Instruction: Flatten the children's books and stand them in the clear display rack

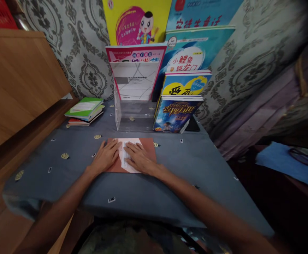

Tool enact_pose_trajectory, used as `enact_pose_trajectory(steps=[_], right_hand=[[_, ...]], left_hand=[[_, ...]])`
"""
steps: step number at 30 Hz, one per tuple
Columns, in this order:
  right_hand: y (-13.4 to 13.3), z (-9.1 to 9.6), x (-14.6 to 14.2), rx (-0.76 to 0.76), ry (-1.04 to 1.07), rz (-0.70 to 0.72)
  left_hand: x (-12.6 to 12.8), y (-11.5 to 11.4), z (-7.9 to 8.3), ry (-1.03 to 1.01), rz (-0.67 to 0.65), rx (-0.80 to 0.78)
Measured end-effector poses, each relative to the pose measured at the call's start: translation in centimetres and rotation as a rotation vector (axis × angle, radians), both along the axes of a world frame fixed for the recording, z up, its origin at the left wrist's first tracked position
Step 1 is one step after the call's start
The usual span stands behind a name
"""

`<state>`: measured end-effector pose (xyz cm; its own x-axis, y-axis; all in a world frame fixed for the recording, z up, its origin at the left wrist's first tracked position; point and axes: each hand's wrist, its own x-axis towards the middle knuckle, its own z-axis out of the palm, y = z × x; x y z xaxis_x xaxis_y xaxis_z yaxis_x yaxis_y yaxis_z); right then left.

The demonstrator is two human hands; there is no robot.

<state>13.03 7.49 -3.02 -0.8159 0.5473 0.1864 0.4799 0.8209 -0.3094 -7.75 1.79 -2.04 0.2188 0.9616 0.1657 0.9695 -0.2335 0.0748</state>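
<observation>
A thin book (150, 148) with a reddish-brown and pale pink cover lies flat on the table. A white panel (124, 160) with small print runs down its middle. On the book's left part rests my left hand (106, 155), palm down with the fingers stretched out. My right hand (140, 158) lies flat across the middle and right part, its fingers spread towards the panel. Both hands touch the cover and neither grips it. Parts of the cover are hidden beneath them.
Behind the book stands a clear acrylic rack (135, 123) with several upright books, a blue one (175, 114) in front. A small pile of books (85, 108) lies at the back left. The cloth-covered table (185, 155) meets a wooden cabinet (18, 81) on the left.
</observation>
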Motion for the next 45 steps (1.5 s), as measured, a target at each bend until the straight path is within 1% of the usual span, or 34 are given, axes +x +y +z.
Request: enact_pose_trajectory(steps=[5, 9, 18, 22, 27, 30, 32, 36, 42, 45], right_hand=[[0.9, 0.2, -1.3, -0.006, -0.035, -0.035], [0.8, 0.5, -1.5, -0.019, -0.061, -0.065], [0.8, 0.9, 1.1, 0.01, -0.047, -0.226], [1.1, 0.9, 1.6, 0.027, -0.039, -0.209], [1.2, 0.7, 1.5, 0.03, -0.024, -0.205], [1.2, 0.9, 1.7, 0.023, -0.057, -0.238], [1.2, 1.3, 2.1, 0.017, -0.083, -0.275], [1.2, 1.9, 2.9, -0.005, -0.096, -0.309], [1.1, 1.7, 3.2, 0.004, -0.084, -0.303], [0.9, 1.7, 3.4, 0.022, -0.064, -0.296]], left_hand=[[0.0, 0.1, 0.1, 0.012, 0.0, -0.019], [0.0, 0.1, 0.2, 0.016, 0.012, -0.021], [-0.1, 0.1, -0.1, -0.013, 0.003, -0.031], [-0.1, 0.0, 0.1, 0.01, -0.014, -0.05], [0.4, -0.1, 1.0, 0.048, -0.02, -0.06], [1.1, 0.1, 1.5, 0.077, -0.036, -0.054], [1.5, 0.3, 1.5, 0.086, -0.063, -0.047], [1.4, 0.1, 0.7, 0.046, -0.124, -0.003], [-0.4, -1.5, -1.1, 0.055, -0.326, -0.05], [-0.6, -2.1, -1.8, 0.057, -0.35, 0.007]])
